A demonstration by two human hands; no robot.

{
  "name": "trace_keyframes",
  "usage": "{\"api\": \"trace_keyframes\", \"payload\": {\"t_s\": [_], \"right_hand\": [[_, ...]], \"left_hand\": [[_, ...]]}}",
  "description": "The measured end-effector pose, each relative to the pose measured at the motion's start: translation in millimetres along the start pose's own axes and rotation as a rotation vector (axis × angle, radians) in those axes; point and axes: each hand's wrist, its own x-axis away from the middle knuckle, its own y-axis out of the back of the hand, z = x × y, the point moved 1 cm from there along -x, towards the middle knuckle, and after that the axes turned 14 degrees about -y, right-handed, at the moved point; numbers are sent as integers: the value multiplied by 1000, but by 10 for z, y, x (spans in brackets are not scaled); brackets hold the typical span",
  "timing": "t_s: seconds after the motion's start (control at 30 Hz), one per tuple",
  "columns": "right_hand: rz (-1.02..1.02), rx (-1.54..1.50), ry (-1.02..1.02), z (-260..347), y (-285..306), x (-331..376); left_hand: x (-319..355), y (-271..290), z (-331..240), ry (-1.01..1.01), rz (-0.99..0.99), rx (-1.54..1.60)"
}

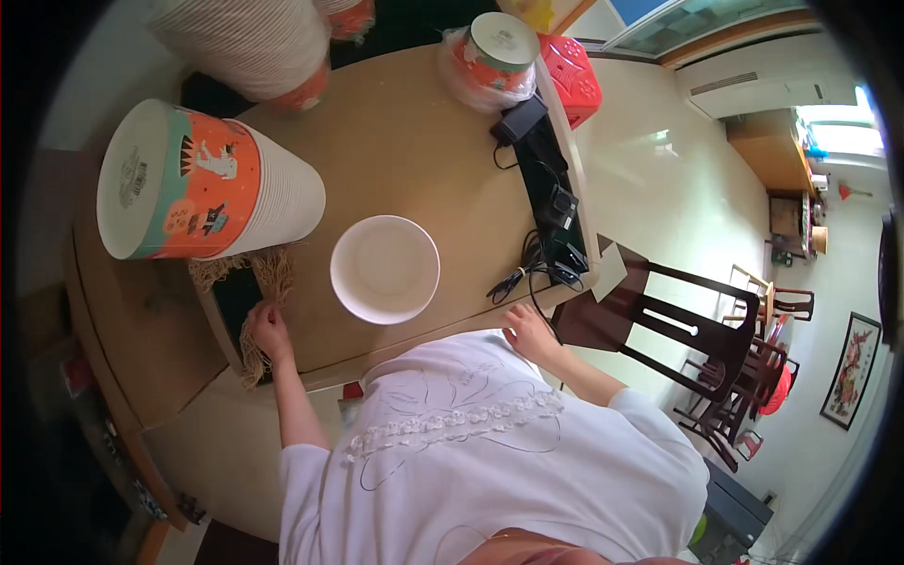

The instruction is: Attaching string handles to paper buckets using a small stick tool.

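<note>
My left hand [270, 331] is at the table's left edge, its fingers closed on a bundle of beige strings [273, 275] that hangs over a dark green strip. My right hand [530, 331] rests at the table's near edge with its fingers loosely out and nothing in them, close to the black cables. Between my hands stands a white paper bowl [385, 270], upright, its inside bare. Left of it, a long stack of paper tubs [212, 184] lies tilted, its orange and green printed outer tub toward the left.
More stacked tubs in clear wrap [247, 47] stand at the far left. A wrapped tub [499, 56] sits at the far right beside a red plastic basket [571, 80]. A black adapter [520, 120] and coiled cables [527, 268] line the right edge. A dark wooden chair [650, 311] stands beyond.
</note>
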Motion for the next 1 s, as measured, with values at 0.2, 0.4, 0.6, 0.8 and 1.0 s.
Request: {"api": "trace_keyframes", "payload": {"t_s": [0.2, 0.4, 0.6, 0.8, 1.0], "right_hand": [[317, 400, -292, -289, 137, 131], [524, -44, -56, 507, 459, -132], [185, -378, 184, 1318, 893, -714], [321, -619, 347, 2326, 967, -991], [298, -758, 437, 3149, 514, -1117]], "left_hand": [[-144, 175, -226, 341, -344, 268], [-309, 469, -422, 446, -537, 576], [-554, 872, -766, 399, -515, 657], [-688, 1365, -1165, 413, -533, 793], [-746, 1385, -1181, 402, -469, 766]]}}
